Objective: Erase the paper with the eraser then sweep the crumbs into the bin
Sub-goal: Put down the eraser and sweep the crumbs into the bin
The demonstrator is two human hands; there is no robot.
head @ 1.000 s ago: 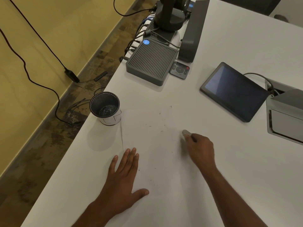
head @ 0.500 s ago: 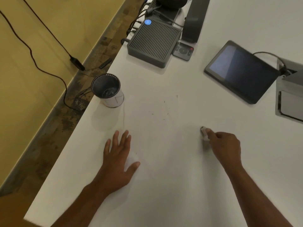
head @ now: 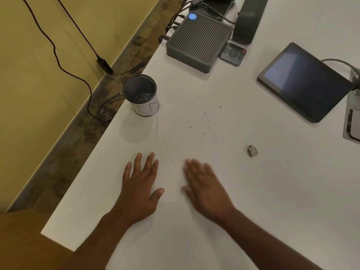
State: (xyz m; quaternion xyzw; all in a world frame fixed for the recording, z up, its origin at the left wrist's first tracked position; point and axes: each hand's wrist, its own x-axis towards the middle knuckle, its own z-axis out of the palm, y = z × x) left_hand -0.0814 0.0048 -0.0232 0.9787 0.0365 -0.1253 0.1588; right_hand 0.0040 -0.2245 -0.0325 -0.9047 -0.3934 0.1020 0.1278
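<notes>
White tabletop [head: 253, 191] stretches ahead of me, with a yellow wall [head: 39, 45] and dark floor off past its edge beyond my left grip [head: 141, 180]. That left grip lies flat, fingers spread and straight, its thumb and inner fingers pressing on the near corner of the paper [head: 187, 149]. My right grip [head: 204, 186] is flat too, fingers straight and close together, blurred, lying over the paper's near right part; it holds nothing. Between my two grips a bare strip of paper shows, dotted with a few dark crumbs [head: 170, 172]. More crumbs and faint marks lie farther ahead of both grips. The eraser [head: 252, 150] sits alone on the tabletop, ahead of and out to the side of my right grip, well apart from it and off the paper. The bin [head: 140, 94], a small mesh cup with a white paper wrap, stands upright ahead of my left grip, just beside the paper's far corner, near the tabletop edge. Farther ahead are a ribbed grey box [head: 196, 41], a small remote [head: 232, 53], and a dark tablet [head: 303, 80].
</notes>
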